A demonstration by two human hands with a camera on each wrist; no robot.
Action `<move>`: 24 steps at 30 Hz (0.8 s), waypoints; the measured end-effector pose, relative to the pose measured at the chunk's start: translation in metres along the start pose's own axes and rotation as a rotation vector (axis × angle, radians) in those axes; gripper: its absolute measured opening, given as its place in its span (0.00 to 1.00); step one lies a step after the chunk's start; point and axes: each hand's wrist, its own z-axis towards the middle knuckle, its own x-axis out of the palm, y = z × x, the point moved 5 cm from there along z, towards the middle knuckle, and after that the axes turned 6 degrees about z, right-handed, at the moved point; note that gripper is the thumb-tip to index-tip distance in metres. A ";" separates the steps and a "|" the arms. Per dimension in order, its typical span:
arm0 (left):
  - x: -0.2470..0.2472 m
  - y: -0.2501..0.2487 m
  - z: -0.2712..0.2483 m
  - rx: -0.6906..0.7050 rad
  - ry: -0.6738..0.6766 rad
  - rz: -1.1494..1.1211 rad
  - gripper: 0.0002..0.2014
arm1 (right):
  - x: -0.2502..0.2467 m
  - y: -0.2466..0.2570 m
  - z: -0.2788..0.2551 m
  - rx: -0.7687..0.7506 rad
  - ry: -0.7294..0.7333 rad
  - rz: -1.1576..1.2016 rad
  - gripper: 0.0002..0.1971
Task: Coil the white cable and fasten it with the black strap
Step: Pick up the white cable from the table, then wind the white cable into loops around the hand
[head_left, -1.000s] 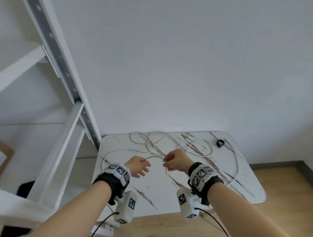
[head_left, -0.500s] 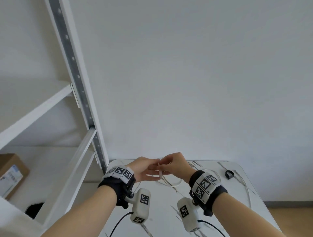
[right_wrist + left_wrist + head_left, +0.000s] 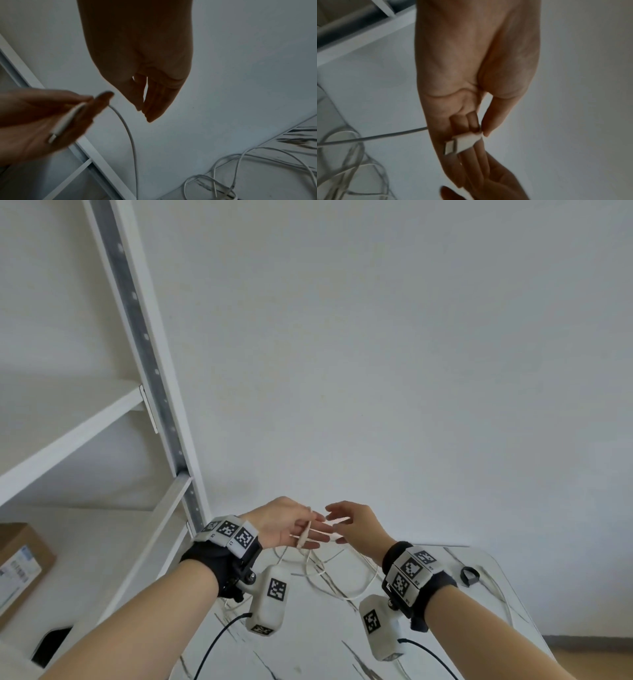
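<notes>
At the far left a brown cardboard box [image 3: 20, 563] sits on a lower white shelf [image 3: 78, 433] of a metal-railed rack.

Just right of the rack, the left hand [image 3: 284, 523] is raised above the marble-patterned surface [image 3: 308, 642], palm turned up with the fingers stretched toward the other hand. Its grip is a light pinch: the thumb [image 3: 494, 115] presses the plug end of the white cable [image 3: 342, 580] against the straight fingers, the connector [image 3: 462, 143] lying across them with its metal tip pointing back toward the wrist. From the pinch the cable drops down behind the hand to the surface, where the rest of it lies in loose, uncoiled loops between the two wrists and on toward the right edge.

The right hand [image 3: 356, 529] hovers close to the left fingertips, apart from the cable. Its grip is loose and holds nothing, the fingers relaxed and only slightly bent.

Farther right, beyond the right wrist, the black strap [image 3: 469, 576] lies on the surface as a small loop, just beside a strand of the cable.
</notes>
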 end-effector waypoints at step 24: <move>-0.033 -0.106 -0.025 0.503 -0.031 -0.454 0.09 | 0.025 -0.032 0.009 0.123 0.030 0.241 0.07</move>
